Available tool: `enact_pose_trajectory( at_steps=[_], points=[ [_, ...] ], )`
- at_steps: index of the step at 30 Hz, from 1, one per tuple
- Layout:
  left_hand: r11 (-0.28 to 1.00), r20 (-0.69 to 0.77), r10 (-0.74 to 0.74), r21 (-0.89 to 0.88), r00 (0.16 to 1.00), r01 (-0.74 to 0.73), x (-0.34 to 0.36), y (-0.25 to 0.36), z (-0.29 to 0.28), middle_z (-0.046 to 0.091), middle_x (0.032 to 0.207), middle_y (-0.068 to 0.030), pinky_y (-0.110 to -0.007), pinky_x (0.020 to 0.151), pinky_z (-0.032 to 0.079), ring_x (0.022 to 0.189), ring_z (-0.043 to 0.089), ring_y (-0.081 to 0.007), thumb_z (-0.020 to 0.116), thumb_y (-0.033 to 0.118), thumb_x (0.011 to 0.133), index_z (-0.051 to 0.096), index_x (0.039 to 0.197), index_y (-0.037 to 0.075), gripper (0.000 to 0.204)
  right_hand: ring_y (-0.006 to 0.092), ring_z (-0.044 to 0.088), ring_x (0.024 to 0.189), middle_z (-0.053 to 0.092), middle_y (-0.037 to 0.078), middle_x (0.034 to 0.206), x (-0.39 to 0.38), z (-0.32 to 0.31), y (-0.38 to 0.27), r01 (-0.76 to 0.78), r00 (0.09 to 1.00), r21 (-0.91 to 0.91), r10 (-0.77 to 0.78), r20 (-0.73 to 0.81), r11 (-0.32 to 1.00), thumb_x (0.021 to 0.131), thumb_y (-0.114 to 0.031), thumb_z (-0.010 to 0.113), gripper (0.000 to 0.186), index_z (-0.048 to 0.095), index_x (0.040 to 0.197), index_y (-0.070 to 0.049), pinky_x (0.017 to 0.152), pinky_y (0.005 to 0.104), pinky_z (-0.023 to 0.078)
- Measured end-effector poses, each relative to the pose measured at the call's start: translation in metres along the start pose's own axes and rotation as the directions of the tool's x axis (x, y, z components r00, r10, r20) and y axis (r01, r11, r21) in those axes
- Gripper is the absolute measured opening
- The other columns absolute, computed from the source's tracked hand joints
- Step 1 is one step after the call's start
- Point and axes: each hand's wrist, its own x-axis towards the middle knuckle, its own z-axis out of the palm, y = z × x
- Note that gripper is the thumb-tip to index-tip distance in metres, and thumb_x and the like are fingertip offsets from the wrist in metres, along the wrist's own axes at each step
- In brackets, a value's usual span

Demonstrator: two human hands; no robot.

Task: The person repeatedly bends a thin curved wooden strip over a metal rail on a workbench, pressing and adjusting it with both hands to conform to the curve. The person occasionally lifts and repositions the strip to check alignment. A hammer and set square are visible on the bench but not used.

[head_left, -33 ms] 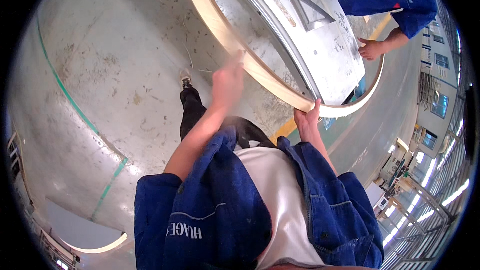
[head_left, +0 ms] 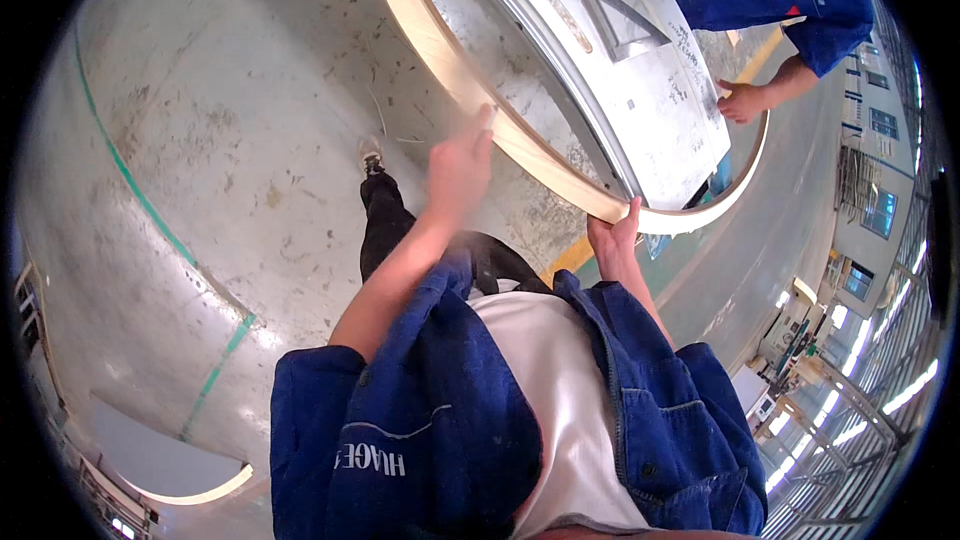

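Worn grey concrete floor (head_left: 230, 120) with dark scuffs, a green painted line (head_left: 150, 210) curving across it, a yellow floor stripe (head_left: 570, 258) right of the green line, tall bright windows (head_left: 880, 125) far right of it, daylight glare

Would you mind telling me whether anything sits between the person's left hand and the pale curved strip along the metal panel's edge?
Nothing visible does. The left hand is blurred but reaches the curved strip directly, fingertips at its edge. The right hand already grips the same strip further along.

left hand (head_left: 458, 172) raised, blurred | right hand (head_left: 612, 240) gripping, fingers curled
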Motion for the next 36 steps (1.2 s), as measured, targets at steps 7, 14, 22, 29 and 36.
enact_pose_trajectory(
  at_steps=[7,14,22,29,36],
  points=[
    [0.992,0.094,-0.108,0.073,0.990,0.101,0.054,-0.010,-0.056,0.077,0.097,-0.0147,-0.038,0.078,0.057,0.082,0.074,-0.0253,0.067,0.015,0.098,0.066,0.133,0.001,0.038,0.0348,0.054,0.134,0.056,0.016,0.141,-0.015,0.006,-0.005,-0.085,0.996,0.066,0.083,0.029,0.994,0.102,-0.055,0.058,0.064,0.049,0.142,-0.006,0.117,0.0505,0.043],
    [0.974,-0.030,-0.209,-0.092,0.978,0.205,0.198,-0.041,-0.106,0.072,0.076,-0.0063,-0.027,0.059,0.051,0.063,0.065,-0.0101,0.067,0.021,0.101,0.067,0.114,-0.003,0.027,0.0206,0.064,0.073,0.069,0.007,0.095,-0.060,-0.007,0.030,-0.264,0.878,-0.686,0.463,0.120,0.678,0.094,-0.057,0.070,0.054,0.062,0.114,-0.007,0.073,0.0345,0.055],
    [0.956,0.302,-0.293,0.069,0.907,0.286,0.263,-0.043,-0.135,0.066,0.067,-0.0027,-0.025,0.051,0.042,0.055,0.054,-0.0067,0.070,0.020,0.099,0.067,0.093,0.001,0.020,0.0133,0.063,0.074,0.069,0.008,0.084,-0.120,0.209,0.096,0.818,0.573,-0.544,0.206,0.793,-0.185,0.091,-0.016,0.074,0.032,0.066,0.117,0.001,0.071,0.0300,0.053],
    [0.960,0.469,-0.217,-0.057,0.856,0.274,0.269,-0.059,-0.144,0.064,0.068,0.0003,-0.024,0.053,0.041,0.058,0.053,-0.0049,0.069,0.022,0.100,0.066,0.091,0.004,0.020,0.0377,0.068,0.099,0.068,0.020,0.103,-0.110,0.367,0.161,0.949,0.191,-0.127,0.203,0.960,-0.289,0.083,-0.007,0.071,0.043,0.066,0.126,-0.006,0.086,0.0460,0.056],
    [0.975,0.507,-0.109,-0.112,0.855,0.191,0.268,-0.063,-0.145,0.062,0.070,0.0017,-0.023,0.056,0.042,0.063,0.054,-0.0045,0.069,0.021,0.100,0.065,0.093,0.004,0.019,0.0398,0.069,0.099,0.072,0.020,0.104,-0.075,0.411,0.180,0.895,0.168,0.020,0.379,0.910,-0.445,0.083,-0.006,0.070,0.041,0.072,0.124,-0.009,0.089,0.0472,0.057]
  ],
)
